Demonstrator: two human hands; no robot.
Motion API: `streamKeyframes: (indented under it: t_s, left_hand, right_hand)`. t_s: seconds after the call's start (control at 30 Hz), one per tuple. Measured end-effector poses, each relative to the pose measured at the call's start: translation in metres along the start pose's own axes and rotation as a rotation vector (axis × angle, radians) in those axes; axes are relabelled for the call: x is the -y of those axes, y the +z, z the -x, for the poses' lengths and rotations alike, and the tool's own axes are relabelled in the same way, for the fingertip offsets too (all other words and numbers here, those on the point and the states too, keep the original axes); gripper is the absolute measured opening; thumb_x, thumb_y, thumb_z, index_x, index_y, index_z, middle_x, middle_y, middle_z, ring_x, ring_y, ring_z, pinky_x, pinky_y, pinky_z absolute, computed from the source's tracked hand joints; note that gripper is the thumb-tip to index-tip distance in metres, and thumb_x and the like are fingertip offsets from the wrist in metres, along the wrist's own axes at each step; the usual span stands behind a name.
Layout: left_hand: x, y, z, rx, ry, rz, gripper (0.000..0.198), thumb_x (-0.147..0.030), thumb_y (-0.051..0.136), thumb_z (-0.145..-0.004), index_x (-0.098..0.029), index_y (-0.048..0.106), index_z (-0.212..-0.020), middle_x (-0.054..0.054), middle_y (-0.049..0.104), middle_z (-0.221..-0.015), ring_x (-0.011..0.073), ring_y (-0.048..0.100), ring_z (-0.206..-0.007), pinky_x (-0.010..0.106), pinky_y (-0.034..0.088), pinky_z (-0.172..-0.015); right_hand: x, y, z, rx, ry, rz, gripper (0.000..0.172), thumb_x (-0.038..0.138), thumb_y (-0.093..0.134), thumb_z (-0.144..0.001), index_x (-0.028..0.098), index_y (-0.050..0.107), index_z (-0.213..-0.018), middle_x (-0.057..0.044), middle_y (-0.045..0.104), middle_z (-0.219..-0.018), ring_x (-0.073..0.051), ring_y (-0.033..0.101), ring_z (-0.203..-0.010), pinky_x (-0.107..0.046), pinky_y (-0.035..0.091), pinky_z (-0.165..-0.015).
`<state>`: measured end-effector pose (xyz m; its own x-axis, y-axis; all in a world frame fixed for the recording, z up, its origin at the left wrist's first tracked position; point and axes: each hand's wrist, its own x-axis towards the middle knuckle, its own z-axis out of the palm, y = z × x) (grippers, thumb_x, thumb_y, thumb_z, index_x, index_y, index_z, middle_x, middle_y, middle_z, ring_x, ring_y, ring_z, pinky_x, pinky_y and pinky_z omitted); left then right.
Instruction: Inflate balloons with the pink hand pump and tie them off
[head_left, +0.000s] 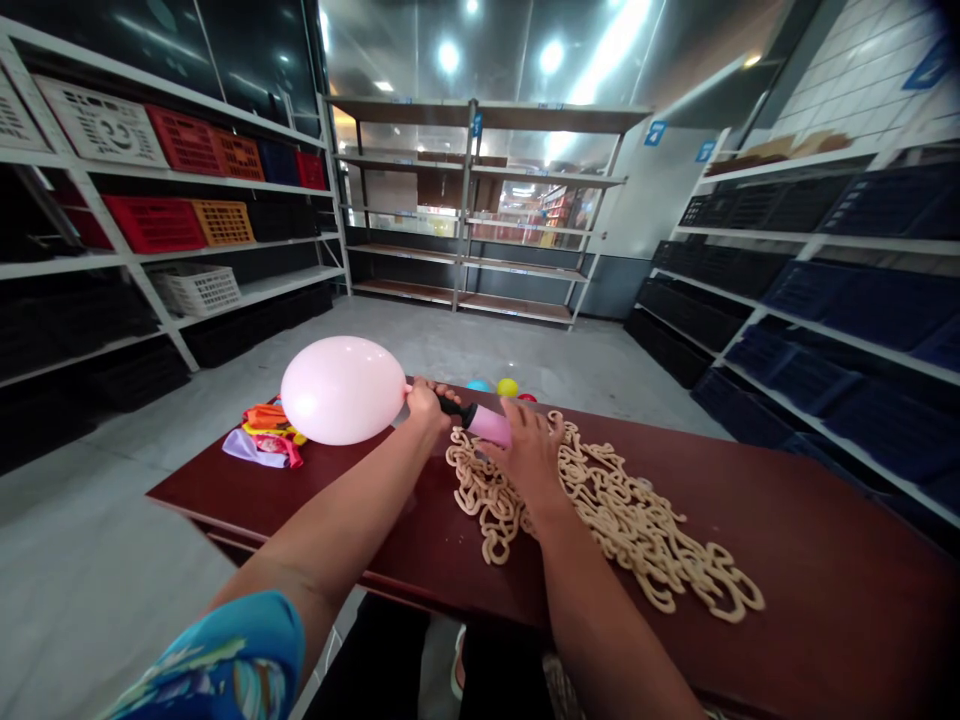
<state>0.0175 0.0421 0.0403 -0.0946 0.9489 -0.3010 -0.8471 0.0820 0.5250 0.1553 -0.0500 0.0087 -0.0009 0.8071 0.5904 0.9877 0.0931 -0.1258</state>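
Note:
A large pale pink balloon (343,390), blown up, stretches out to the left above the table. My left hand (426,400) is closed around its neck, where it meets the black nozzle end of a hand balloon pump (490,426). The pump has a pink barrel and lies roughly level between my hands. My right hand (531,448) grips the barrel's right end, its fingers partly spread around it. Under and beside that hand lies a heap of tan, curled, ring-like pieces (637,520). Limp balloons (268,436) in orange, red, yellow and lilac are piled left of the pink one.
Everything rests on a dark red table (810,560). Past its far edge show a blue balloon (478,385), a yellow balloon (508,387) and part of a red one. Shelves with plastic crates (176,222) line both sides; a metal rack (465,210) stands at the back.

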Motion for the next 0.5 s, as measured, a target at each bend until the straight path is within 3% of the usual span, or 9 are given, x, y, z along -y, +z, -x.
streamKeyframes:
  t_s: [0.1, 0.23, 0.37, 0.5]
  left_hand:
    - [0.012, -0.002, 0.006, 0.018, -0.06, 0.005, 0.032, -0.036, 0.033, -0.086, -0.02, 0.027, -0.059, -0.005, 0.031, -0.043, 0.0098, 0.037, -0.035, 0.023, 0.035, -0.041]
    - [0.021, -0.008, 0.002, 0.06, -0.183, -0.059, 0.034, -0.037, 0.034, -0.087, -0.02, 0.028, -0.058, -0.002, 0.037, -0.044, 0.0119, 0.045, -0.04, 0.027, 0.043, -0.047]
    - [0.011, -0.024, -0.016, -0.017, -0.068, -0.216, 0.033, -0.036, 0.029, -0.089, -0.019, 0.035, -0.061, 0.002, 0.051, -0.054, 0.0153, 0.058, -0.052, 0.029, 0.047, -0.053]
    - [0.007, -0.043, -0.029, -0.075, 0.036, -0.548, 0.034, -0.04, 0.03, -0.089, -0.018, 0.038, -0.065, 0.003, 0.054, -0.056, 0.0135, 0.056, -0.047, 0.023, 0.04, -0.045]
  right_hand:
    - [0.01, -0.008, 0.0, 0.061, -0.16, -0.073, 0.065, 0.032, 0.064, -0.073, 0.031, 0.037, -0.132, -0.006, 0.052, -0.122, -0.024, 0.046, -0.108, -0.041, 0.023, -0.097]
    - [0.005, -0.013, 0.0, 0.162, -0.159, -0.098, 0.049, 0.023, 0.06, -0.074, 0.033, 0.05, -0.121, -0.004, 0.054, -0.116, -0.021, 0.051, -0.096, -0.032, 0.035, -0.084]
    - [-0.018, -0.02, 0.001, 0.216, -0.028, -0.031, 0.039, 0.023, 0.06, -0.072, 0.034, 0.057, -0.11, -0.003, 0.058, -0.105, -0.021, 0.053, -0.092, -0.031, 0.037, -0.079]
    - [-0.04, -0.019, 0.0, 0.302, 0.28, 0.09, 0.036, 0.025, 0.058, -0.071, 0.031, 0.059, -0.107, -0.006, 0.059, -0.103, -0.022, 0.057, -0.086, -0.033, 0.038, -0.07]
